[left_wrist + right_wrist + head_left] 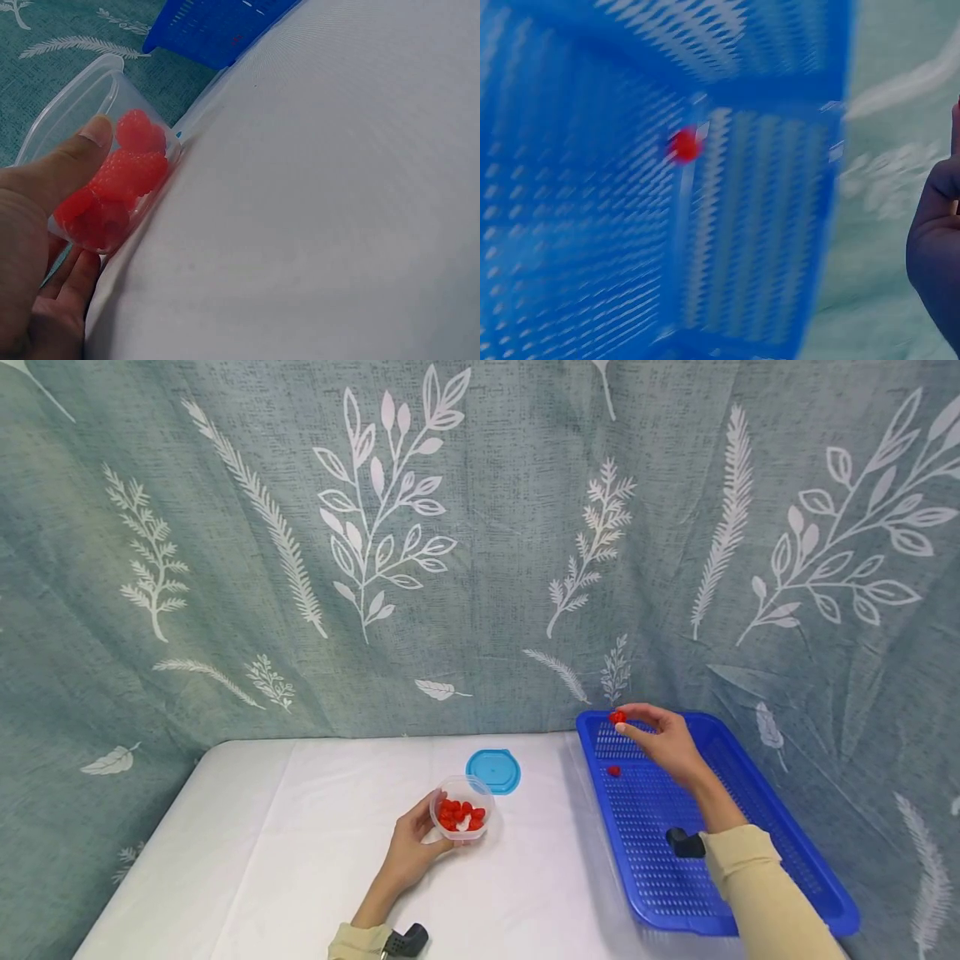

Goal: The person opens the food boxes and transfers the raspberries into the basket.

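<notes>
Two hands at work: over a white surface (300,860), the right hand (663,743) pinches a red berry (617,717) above the far end of a blue basket (690,924), where a second berry (614,771) lies, while the left hand (415,843) has its fingers around a clear tub (467,787) of berries (454,814), near a blue lid (492,771). The berry looks light and possibly soft, suiting a gentle pinch at its sides; the tub, likely flexible, suits a loose hold around its wall.

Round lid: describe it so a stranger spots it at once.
Start at the white table and look toward its far edge. Just beyond the clear tub of red berries that the left hand holds lies the round lid. Its solid light-blue disc sets it apart from the see-through tub and the large, deep-blue, perforated basket.
</notes>
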### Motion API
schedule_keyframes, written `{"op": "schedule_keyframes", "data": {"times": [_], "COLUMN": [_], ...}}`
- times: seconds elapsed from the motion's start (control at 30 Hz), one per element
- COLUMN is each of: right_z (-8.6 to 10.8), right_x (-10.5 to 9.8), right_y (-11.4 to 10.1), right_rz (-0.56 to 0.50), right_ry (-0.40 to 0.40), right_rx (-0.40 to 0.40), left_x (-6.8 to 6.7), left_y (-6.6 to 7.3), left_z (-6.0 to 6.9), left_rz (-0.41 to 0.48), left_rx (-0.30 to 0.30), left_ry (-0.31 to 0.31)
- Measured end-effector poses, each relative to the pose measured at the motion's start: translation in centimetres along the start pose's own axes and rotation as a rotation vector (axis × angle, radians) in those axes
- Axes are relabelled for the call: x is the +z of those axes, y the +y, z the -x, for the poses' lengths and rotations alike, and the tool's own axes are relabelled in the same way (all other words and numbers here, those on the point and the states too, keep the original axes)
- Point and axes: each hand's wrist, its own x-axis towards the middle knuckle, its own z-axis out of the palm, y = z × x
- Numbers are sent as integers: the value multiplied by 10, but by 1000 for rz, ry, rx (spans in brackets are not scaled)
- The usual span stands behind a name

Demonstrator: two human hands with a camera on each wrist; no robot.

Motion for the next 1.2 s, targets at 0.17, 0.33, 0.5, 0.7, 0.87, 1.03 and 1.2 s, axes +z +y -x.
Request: {"op": "schedule_keyframes", "data": {"times": [0.17,0.33,0.5,0.7,0.87,1.03,1.2], "right_z": [-6,-9,-11,-7,-4,0,-1], "right_x": [-4,-5,-4,-5,-5,-5,-4], "right_y": [35,63,83,102,115,129,134], "right_rz": [63,102,97,79,77,25,-55], "right_ry": [-36,-84,-100,-164,-227,-264,-251], "right_rx": [32,40,62,153,209,270,339], "left_x": [-1,-2,-2,-1,-1,-1,-2], "left_y": [0,0,-3,-5,-3,-2,-2], "left_z": [-1,-1,-1,0,-1,-1,-2], "left_rz": [3,4,5,-10,-16,-12,-18], "left_rx": [5,-6,20,38,22,15,29], "left_ry": [-8,-6,5,-3,-7,-12,-12]}}
